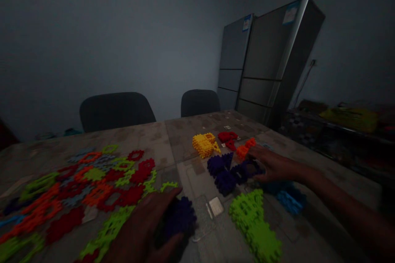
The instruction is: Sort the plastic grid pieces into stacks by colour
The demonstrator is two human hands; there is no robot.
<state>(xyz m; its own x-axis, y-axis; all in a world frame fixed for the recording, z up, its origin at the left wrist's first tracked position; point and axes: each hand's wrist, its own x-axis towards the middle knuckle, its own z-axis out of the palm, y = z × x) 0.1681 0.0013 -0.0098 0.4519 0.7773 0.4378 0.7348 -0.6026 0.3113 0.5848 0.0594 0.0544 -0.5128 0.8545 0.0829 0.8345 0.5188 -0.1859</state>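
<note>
Dark purple toothed plastic pieces (182, 217) are stacked in my left hand (146, 226), between the thumb below and the fingers above. My right hand (271, 163) reaches over the table, thumb and fingers apart, beside a purple ring-shaped piece (249, 170); whether it touches the ring is hard to tell in the dim light. Its fingertips are close to a few orange pieces (243, 151). Purple stacks (224, 178) stand just left of the ring. Nearer to me lie lime green stacks (256, 226), and blue pieces (291, 199) sit under the right forearm.
Loose red, orange, green and grey pieces (100, 193) spread over the left of the patterned table (173, 152). A yellow stack (203, 145) and red pieces (227, 136) are farther back. Two dark chairs (117, 109) stand behind the table, and a grey refrigerator (265, 57) is at back right.
</note>
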